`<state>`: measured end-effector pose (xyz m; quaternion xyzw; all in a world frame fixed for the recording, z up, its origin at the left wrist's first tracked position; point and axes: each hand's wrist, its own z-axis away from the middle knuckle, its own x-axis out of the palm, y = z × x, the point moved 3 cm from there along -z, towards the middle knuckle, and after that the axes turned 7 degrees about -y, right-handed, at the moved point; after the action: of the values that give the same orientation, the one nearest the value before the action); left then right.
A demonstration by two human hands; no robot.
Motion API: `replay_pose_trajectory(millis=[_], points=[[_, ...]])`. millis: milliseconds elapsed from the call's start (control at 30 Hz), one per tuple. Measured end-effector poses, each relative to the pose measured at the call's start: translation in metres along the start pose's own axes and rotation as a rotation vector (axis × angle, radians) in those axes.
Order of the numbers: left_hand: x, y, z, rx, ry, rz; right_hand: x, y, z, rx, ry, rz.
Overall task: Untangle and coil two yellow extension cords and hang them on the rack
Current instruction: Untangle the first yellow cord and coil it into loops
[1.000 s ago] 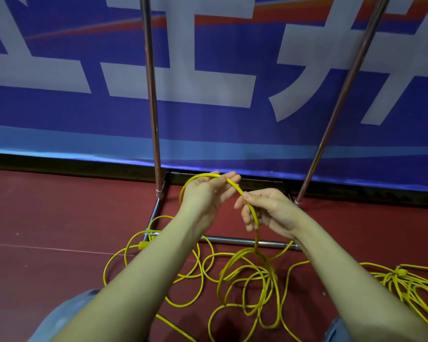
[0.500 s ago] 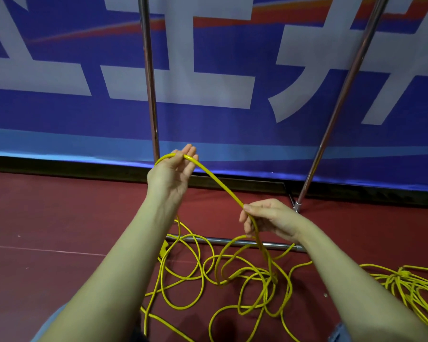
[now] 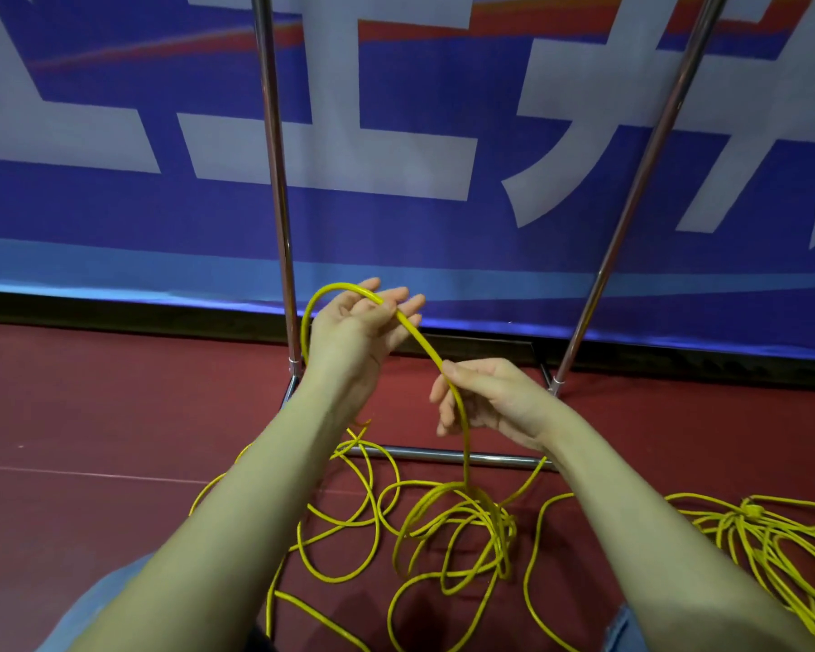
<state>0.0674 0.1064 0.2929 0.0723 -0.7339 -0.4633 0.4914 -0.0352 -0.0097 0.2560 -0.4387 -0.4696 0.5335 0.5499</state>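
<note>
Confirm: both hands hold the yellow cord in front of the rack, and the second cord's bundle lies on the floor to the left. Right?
Not quite. The head view shows the left hand and right hand on the yellow cord before the rack, but the second bundle lies on the floor to the right.

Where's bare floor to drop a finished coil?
Bare red floor lies left of the rack's left post. A smaller patch lies right of the right post, above the second cord. Crowded: the loose cord covers the floor below the rack's base bar.
</note>
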Motion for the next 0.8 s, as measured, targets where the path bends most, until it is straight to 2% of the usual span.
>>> replay_pose_trajectory(millis=[300, 367, 433, 567, 667, 800], points=[[-0.030, 0.030, -0.013, 0.142, 0.149, 0.193, -0.015, 0.029, -0.003, 0.119, 0.035, 0.120], [-0.033, 0.022, -0.014, 0.098, 0.186, 0.200, -0.017, 0.028, -0.003, 0.098, 0.064, 0.140], [-0.030, 0.011, -0.015, -0.026, 0.175, 0.121, -0.016, 0.025, -0.003, 0.056, 0.097, 0.120], [-0.012, -0.019, -0.004, -0.251, 0.010, -0.005, -0.009, 0.008, -0.005, -0.012, 0.126, 0.034], [-0.003, -0.028, 0.002, -0.272, -0.041, 0.050, -0.004, -0.002, -0.005, -0.049, 0.102, 0.009], [0.000, -0.021, -0.001, -0.201, -0.002, 0.105, -0.004, 0.005, -0.006, -0.012, 0.070, -0.065]])
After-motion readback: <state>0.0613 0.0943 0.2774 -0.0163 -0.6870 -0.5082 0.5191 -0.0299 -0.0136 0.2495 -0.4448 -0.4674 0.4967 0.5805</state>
